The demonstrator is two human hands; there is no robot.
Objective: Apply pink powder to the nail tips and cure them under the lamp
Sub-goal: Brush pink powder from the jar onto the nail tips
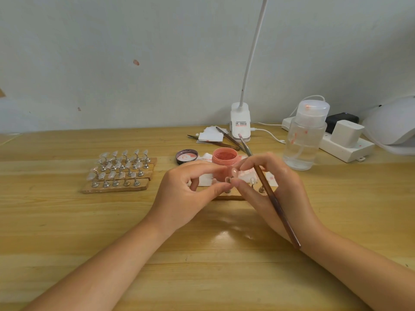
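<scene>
— Where's the nail tip (235, 171)?
— Above the wooden stand (231, 195), just before the open pink powder jar (225, 160), pinched by both hands.
— Both?
— Left hand (190, 189) pinches it; right hand (269, 187) too, gripping the brush (272, 196).

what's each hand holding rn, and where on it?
Right hand grips the brush at mid-handle, bristles pointing away. Both hands pinch a nail tip; the left hand seems to hold its metal stand.

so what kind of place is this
Probably a home nail-art desk: a wooden table against a plain wall, racks of nail tips, an open pink powder jar and a curing lamp.
</scene>
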